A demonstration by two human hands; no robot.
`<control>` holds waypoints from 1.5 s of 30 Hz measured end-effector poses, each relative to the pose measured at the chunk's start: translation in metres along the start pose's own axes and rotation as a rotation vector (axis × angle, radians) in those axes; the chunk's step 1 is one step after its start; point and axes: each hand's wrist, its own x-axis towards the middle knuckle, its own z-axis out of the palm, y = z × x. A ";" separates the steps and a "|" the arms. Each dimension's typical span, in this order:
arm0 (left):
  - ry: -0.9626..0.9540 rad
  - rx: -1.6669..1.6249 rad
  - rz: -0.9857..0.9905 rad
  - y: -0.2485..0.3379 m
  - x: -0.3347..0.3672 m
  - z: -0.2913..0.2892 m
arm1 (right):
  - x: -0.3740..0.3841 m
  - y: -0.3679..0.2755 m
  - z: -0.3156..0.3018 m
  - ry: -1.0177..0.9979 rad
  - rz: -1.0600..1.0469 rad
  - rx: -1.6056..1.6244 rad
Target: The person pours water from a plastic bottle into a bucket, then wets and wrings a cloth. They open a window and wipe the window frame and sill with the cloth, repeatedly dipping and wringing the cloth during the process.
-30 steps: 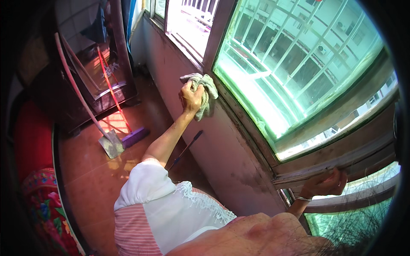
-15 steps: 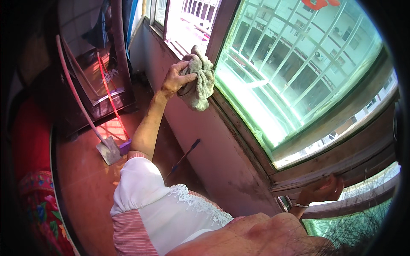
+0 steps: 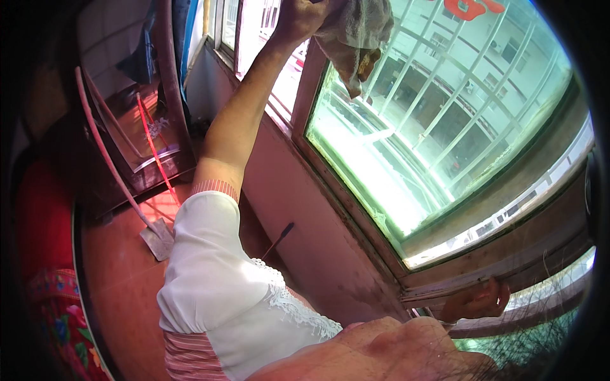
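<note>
A: Up it goes! The left hand has climbed from the pink wall under the wooden frame right to the top edge of the view.

B: And the gray cloth went along for the ride. It now hangs in front of the upper left of the glass pane.

A: How's the grip?

B: Fingers clamped on the cloth, by the look of it, though the view crops part of the hand. Loose folds droop beside the fist.

A: Pressed against the glass?

B: Can't tell; the overlap is plain, the contact isn't.

A: So what does that swing mean?

B: My reading: the work has moved off the wall and lower frame, up toward the glass.

A: And the right hand?

B: Barely shifted! It's down at lower right, close by the brown bottom rail, fingers curled. Whether they grip that rail, the shadow won't say.

A: All the action's on the left, then!
</note>
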 end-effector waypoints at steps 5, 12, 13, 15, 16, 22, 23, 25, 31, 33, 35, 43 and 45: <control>-0.144 -0.945 -0.199 0.086 0.003 0.057 | -0.001 -0.004 0.000 0.030 -0.001 -0.146; -0.093 -0.093 -0.127 0.092 -0.138 0.100 | -0.002 0.007 -0.010 -0.009 -0.002 -0.089; -0.070 -0.077 0.020 0.123 -0.149 0.104 | -0.001 0.008 -0.010 -0.016 0.002 -0.065; -0.279 -0.019 0.051 0.174 -0.192 0.102 | -0.001 0.007 -0.010 -0.028 0.009 -0.022; -0.266 -0.036 0.088 0.197 -0.214 0.104 | -0.001 0.006 -0.007 -0.033 0.009 0.003; -0.339 -0.121 0.354 0.240 -0.256 0.135 | 0.003 -0.001 -0.001 -0.002 0.014 0.029; -0.308 -0.131 0.335 0.241 -0.251 0.137 | 0.002 0.000 0.000 0.005 0.023 0.015; -0.251 -0.151 0.303 0.237 -0.235 0.144 | -0.005 0.006 0.002 -0.013 0.050 0.006; 0.076 -0.206 0.346 0.195 -0.069 0.175 | -0.007 0.003 -0.001 -0.023 0.128 0.063; 0.013 -0.261 0.355 0.172 -0.021 0.179 | -0.007 0.005 -0.006 -0.036 0.109 0.016; -0.235 -0.692 0.137 0.147 0.017 0.174 | -0.007 0.003 -0.008 -0.041 0.109 -0.004; 0.390 0.659 -0.209 -0.003 0.051 0.094 | -0.010 0.001 -0.005 -0.020 0.169 0.033; 0.491 -0.411 0.214 -0.031 0.044 0.088 | -0.011 -0.008 0.003 -0.006 0.211 0.149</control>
